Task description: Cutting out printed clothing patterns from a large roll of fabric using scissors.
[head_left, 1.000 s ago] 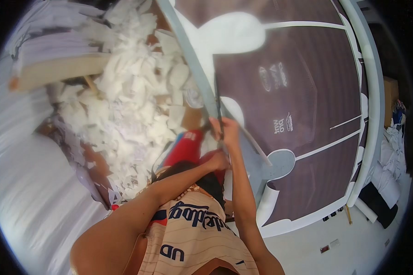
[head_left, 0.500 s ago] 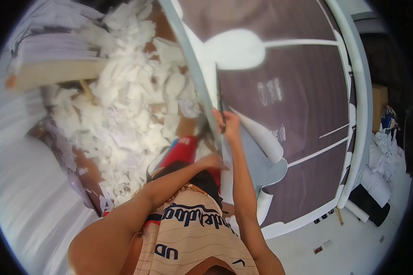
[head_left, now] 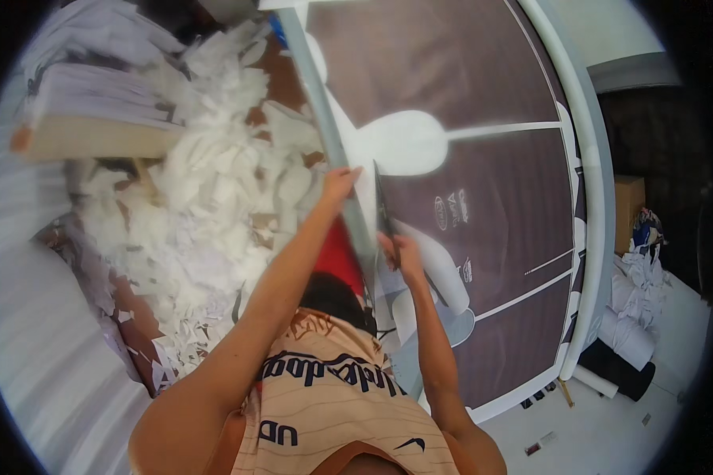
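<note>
The right hand [head_left: 402,252] holds dark scissors [head_left: 383,207] at a printed sheet [head_left: 491,186]; the left hand [head_left: 339,185] is by the sheet's edge, grip unclear.

Lighting: bright and diffuse; I cannot place its source. Highlights: white scraps [head_left: 214,206], washed pale, their edges soft on my feed. Sheen: milky streaks across the white sheeting [head_left: 43,372], blurred. Shadow: the recess [head_left: 661,166] at right, near black. Clearer: the printed brown sheet [head_left: 499,186], its marks fairly crisp. Distortion: fisheye; the desk [head_left: 596,198] bows along its right rim, corners falling to black.
</note>
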Motion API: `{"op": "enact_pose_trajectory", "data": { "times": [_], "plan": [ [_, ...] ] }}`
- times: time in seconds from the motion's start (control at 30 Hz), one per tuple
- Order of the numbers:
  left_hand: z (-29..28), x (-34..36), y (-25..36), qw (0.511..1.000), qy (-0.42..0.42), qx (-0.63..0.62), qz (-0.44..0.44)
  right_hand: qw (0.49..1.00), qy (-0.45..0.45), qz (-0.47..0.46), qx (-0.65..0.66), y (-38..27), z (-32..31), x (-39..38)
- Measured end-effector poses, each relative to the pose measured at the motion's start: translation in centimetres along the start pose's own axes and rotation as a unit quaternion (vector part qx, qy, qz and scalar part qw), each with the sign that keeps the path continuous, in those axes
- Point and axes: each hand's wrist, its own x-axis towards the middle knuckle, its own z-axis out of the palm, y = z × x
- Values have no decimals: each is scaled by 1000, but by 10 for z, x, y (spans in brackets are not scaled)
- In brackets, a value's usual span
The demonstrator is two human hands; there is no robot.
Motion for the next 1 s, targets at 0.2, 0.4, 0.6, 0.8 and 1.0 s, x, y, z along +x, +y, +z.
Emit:
{"op": "enact_pose_trajectory", "data": {
  "times": [0.2, 0.4, 0.6, 0.8, 1.0],
  "plan": [
    [-12, 13, 6, 997, -20, 40, -57, 999, 2, 38, 1, -4, -7, 9],
    [-12, 34, 39, 987, -66, 81, -119, 1000, -22, 8, -13, -2, -1, 2],
    [-16, 69, 65, 972, -115, 181, -98, 994, 1, 77, 77, -7, 21, -20],
    [-30, 84, 74, 945, -209, 207, -140, 975, 50, 93, 194, 2, 78, -27],
    [-33, 101, 87, 917, -262, 241, -181, 948, 160, 22, 274, -10, 166, 3]
  ]
}}
